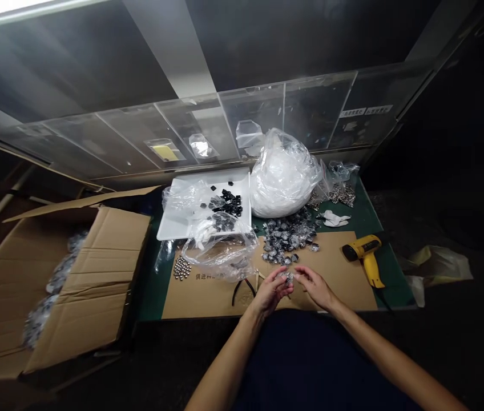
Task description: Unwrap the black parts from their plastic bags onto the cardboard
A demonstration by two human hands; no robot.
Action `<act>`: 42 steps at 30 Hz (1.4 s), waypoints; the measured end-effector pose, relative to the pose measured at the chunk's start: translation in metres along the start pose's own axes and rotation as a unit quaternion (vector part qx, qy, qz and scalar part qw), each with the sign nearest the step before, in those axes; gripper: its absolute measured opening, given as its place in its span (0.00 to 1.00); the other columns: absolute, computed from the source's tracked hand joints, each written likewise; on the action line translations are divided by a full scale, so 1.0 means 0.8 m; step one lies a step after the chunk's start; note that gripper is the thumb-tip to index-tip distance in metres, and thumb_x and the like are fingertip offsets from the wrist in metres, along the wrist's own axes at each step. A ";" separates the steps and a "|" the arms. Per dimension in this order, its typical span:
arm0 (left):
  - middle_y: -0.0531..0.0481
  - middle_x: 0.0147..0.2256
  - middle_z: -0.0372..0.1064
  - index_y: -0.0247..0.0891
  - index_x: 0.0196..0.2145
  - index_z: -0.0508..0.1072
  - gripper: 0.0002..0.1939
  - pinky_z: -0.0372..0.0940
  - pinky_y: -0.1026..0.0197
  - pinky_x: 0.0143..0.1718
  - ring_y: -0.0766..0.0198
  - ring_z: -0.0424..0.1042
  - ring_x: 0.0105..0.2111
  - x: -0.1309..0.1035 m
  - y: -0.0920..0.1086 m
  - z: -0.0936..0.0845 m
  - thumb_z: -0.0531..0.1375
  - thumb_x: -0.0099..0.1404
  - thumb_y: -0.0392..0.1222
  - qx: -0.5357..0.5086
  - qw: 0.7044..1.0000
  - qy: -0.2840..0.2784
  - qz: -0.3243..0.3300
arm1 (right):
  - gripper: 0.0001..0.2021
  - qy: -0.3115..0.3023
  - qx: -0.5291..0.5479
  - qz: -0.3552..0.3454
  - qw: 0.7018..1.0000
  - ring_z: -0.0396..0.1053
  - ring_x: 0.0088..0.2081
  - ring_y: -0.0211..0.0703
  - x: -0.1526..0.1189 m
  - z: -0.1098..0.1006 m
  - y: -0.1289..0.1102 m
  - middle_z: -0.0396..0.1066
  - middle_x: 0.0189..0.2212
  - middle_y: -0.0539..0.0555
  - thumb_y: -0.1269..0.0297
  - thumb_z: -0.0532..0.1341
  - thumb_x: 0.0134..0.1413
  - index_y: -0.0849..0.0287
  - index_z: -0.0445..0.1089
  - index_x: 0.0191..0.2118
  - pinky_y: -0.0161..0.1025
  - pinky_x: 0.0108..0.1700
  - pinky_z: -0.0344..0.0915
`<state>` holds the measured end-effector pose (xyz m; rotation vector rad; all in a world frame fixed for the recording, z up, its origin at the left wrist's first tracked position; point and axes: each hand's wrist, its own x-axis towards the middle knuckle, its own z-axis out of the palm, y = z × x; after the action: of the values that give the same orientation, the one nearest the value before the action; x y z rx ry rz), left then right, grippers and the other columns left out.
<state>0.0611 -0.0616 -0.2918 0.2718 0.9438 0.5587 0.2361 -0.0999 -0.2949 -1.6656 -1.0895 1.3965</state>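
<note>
Close to the table's front edge, my left hand (271,292) curls around a small plastic-wrapped piece (287,277). My right hand (315,287) comes in from the other side, its thumb and forefinger pinched at that piece's wrapping. Just beyond my fingers lies a heap of small black pieces in clear wrapping (289,234). Both hands are over a flat cardboard sheet (208,299). Black-handled pliers (244,288) lie to the left of my left hand, partly hidden by it. Exactly what is inside the wrapping is too small to tell.
A white tray (169,225) holds black pieces. A clear bag (225,257) and metal balls (182,268) lie before it. A big stuffed bag (285,174) stands behind, a yellow heat gun (366,257) at right. An open carton (109,245) with wrapped pieces stands left.
</note>
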 end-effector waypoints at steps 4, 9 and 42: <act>0.42 0.40 0.74 0.37 0.52 0.67 0.27 0.70 0.55 0.41 0.58 0.76 0.35 -0.002 0.010 -0.006 0.66 0.55 0.34 0.004 1.000 -0.021 -0.021 | 0.13 -0.015 -0.015 0.020 1.000 0.72 0.32 0.44 0.002 0.008 -0.009 0.76 0.31 0.52 0.55 0.59 0.55 0.58 0.74 0.38 0.38 0.36 0.68; 0.42 0.42 0.74 0.38 0.48 0.70 0.20 0.69 0.50 0.41 0.53 0.75 0.39 -0.008 0.011 -0.016 0.62 0.58 0.42 -0.082 0.988 -0.111 -0.068 | 0.10 0.011 -0.109 -0.049 0.993 0.73 0.32 0.45 -0.010 0.015 -0.041 0.77 0.32 0.52 0.58 0.59 0.56 0.55 0.76 0.36 0.38 0.37 0.68; 0.43 0.35 0.75 0.30 0.46 0.73 0.16 0.70 0.67 0.29 0.68 0.74 0.27 0.011 -0.007 -0.028 0.66 0.60 0.34 -0.038 0.995 -0.061 -0.061 | 0.24 0.115 0.080 0.045 0.989 0.75 0.31 0.46 -0.008 0.008 -0.014 0.74 0.31 0.55 0.41 0.63 0.50 0.59 0.69 0.39 0.38 0.29 0.73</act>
<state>0.0487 -0.0617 -0.3131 0.1761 0.8122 0.4593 0.2278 -0.1013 -0.2835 -1.7257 -0.7629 1.2740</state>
